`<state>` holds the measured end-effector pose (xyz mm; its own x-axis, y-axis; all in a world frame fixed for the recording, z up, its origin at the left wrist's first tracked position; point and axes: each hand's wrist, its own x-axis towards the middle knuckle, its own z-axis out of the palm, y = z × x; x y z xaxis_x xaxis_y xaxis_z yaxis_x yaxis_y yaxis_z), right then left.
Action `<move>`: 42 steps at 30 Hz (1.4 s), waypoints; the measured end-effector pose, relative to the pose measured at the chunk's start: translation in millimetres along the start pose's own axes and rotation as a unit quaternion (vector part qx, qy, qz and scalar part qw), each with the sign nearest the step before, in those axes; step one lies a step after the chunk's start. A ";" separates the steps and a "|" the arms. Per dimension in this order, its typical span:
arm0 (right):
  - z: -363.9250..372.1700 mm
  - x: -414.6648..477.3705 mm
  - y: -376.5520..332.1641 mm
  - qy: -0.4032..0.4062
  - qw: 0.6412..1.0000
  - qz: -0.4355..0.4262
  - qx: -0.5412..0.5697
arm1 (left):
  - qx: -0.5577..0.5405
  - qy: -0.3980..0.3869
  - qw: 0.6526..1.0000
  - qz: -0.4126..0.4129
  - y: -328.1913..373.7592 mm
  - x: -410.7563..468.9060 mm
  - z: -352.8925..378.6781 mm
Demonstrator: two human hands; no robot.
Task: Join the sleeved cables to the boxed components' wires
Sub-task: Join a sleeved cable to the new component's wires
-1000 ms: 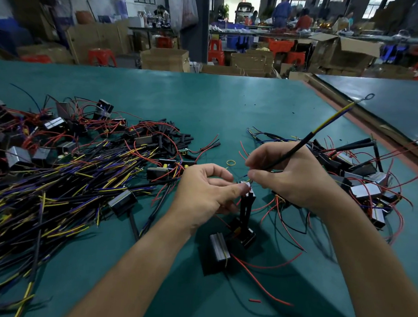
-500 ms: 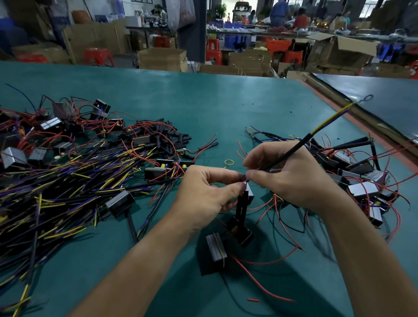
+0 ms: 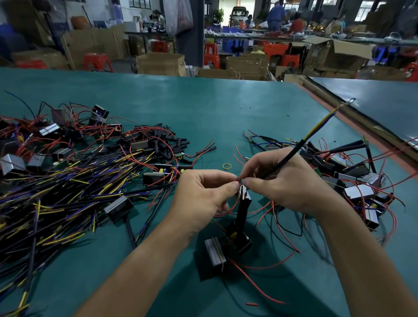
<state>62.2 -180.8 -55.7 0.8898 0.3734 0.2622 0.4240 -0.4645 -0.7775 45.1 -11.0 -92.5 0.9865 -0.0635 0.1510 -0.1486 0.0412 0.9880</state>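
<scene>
My right hand point(image 3: 290, 181) grips a black sleeved cable point(image 3: 300, 145) whose yellow and blue end points up and to the right. My left hand point(image 3: 200, 195) pinches thin wire ends right where my right fingertips meet them. Just below the fingertips hangs a small black boxed component point(image 3: 244, 198), with a black sleeve running down to another box point(image 3: 240, 237) on the table. A third silver-topped box point(image 3: 215, 254) with a red wire lies beside it. The joint itself is hidden between my fingers.
A big heap of sleeved purple, yellow and black cables point(image 3: 52, 197) with boxed components covers the left of the green table point(image 3: 206, 108). A pile of boxes with red wires point(image 3: 354, 183) lies on the right. A yellow rubber band point(image 3: 226, 166) and a red sleeve scrap point(image 3: 251, 304) lie loose.
My hands stay together at the same spot. The fingertips have shifted slightly on the wire ends, and the hanging box has risen a little.
</scene>
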 end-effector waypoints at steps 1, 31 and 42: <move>0.3 0.5 0.2 -0.002 1.000 -0.002 -0.001 | -0.001 0.000 1.000 -0.002 -0.4 0.3 -0.7; 0.6 -1.1 -3.8 -0.017 1.000 -0.003 0.016 | -0.005 -0.008 1.000 -0.017 -1.3 0.8 -4.9; 1.6 1.4 2.8 -0.008 1.000 0.013 -0.007 | 0.030 -0.004 1.000 0.010 -2.2 2.2 -4.0</move>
<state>64.4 -180.3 -58.5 0.8978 0.3740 0.2326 0.4031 -0.4850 -0.7760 47.9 -7.2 -94.4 0.9828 -0.0705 0.1706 -0.1721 -0.0164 0.9849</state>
